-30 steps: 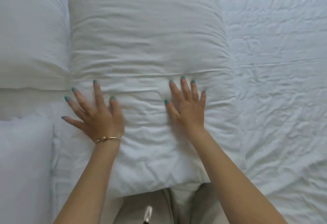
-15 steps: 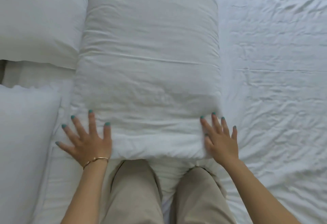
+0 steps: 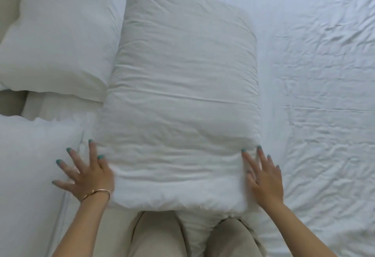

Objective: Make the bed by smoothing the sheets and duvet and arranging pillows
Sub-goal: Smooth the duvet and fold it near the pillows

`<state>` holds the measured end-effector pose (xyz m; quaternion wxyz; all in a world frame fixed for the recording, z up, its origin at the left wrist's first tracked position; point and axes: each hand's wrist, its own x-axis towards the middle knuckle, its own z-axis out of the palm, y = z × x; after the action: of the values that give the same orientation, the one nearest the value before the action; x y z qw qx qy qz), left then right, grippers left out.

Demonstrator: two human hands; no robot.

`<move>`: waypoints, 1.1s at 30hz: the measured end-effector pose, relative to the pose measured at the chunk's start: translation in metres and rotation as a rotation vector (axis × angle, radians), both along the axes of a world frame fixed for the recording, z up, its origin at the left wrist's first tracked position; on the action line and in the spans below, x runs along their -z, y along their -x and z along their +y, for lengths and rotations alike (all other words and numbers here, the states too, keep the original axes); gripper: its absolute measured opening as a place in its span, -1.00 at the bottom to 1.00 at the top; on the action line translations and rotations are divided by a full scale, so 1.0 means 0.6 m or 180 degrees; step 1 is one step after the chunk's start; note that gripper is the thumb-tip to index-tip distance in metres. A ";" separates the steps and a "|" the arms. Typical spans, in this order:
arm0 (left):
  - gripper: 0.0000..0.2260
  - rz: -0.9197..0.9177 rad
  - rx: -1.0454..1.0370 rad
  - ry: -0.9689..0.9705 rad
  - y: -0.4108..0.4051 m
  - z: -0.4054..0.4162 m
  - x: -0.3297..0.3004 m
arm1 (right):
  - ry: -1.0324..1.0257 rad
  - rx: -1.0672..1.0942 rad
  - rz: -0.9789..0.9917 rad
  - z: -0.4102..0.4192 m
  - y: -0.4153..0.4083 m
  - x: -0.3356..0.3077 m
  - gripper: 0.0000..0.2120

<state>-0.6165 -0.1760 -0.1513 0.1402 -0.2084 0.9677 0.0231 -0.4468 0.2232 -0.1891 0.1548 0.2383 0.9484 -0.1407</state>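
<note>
A long white pillow (image 3: 182, 98) lies lengthwise in the middle of the bed, its near end just ahead of my knees. My left hand (image 3: 87, 172) rests flat with fingers spread at the pillow's near left corner, partly on the sheet beside it. At the near right corner, my right hand (image 3: 262, 177) lies with straight fingers against the pillow's side. Two more white pillows sit on the left, one far (image 3: 63, 33) and one near (image 3: 30, 175). The wrinkled white duvet (image 3: 316, 104) covers the bed to the right.
My knees in beige trousers (image 3: 158, 234) are on the bed right below the pillow. A strip of beige headboard or wall (image 3: 10, 100) shows at the far left between the two side pillows.
Both hands have slid from the pillow's middle down and outward to its near corners. The view has tilted up, so more of the pillow's far end shows.
</note>
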 end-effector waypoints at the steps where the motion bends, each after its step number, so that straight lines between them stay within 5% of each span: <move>1: -0.53 0.0334 0.0067 -0.0128 0.031 0.019 -0.018 | 0.0043 0.0350 0.0378 0.005 0.024 -0.019 -0.37; 4: -0.54 0.1379 0.0979 -0.0662 0.146 0.141 -0.060 | 0.0223 0.0543 0.1502 -0.011 0.183 -0.071 -0.43; 8: -0.50 0.1192 0.2302 -0.0717 0.276 0.314 -0.048 | 0.0541 -0.0506 0.1362 -0.085 0.436 -0.104 -0.51; 11: -0.38 0.1039 0.2216 -0.0328 0.315 0.278 0.023 | -0.0011 -0.0856 0.0517 -0.107 0.475 -0.049 -0.50; 17: -0.31 0.0811 0.2188 -0.0464 0.326 0.262 0.053 | -0.0389 -0.0651 0.0069 -0.116 0.479 -0.021 -0.48; 24: -0.30 0.0528 0.2130 -0.0504 0.339 0.270 0.083 | -0.0187 0.0554 -0.0027 -0.145 0.481 -0.006 -0.32; 29: -0.32 0.0585 0.2243 -0.0389 0.361 0.275 0.104 | 0.0560 0.0692 0.0362 -0.135 0.493 -0.028 -0.32; 33: -0.40 0.1139 0.2004 -0.0188 0.366 0.283 0.080 | 0.0587 0.0597 0.1946 -0.071 0.554 -0.043 -0.46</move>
<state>-0.8359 -0.0064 -0.1994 -0.0252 0.1113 0.9925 0.0428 -0.7792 0.1805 -0.1631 -0.1296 0.2563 0.9081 -0.3046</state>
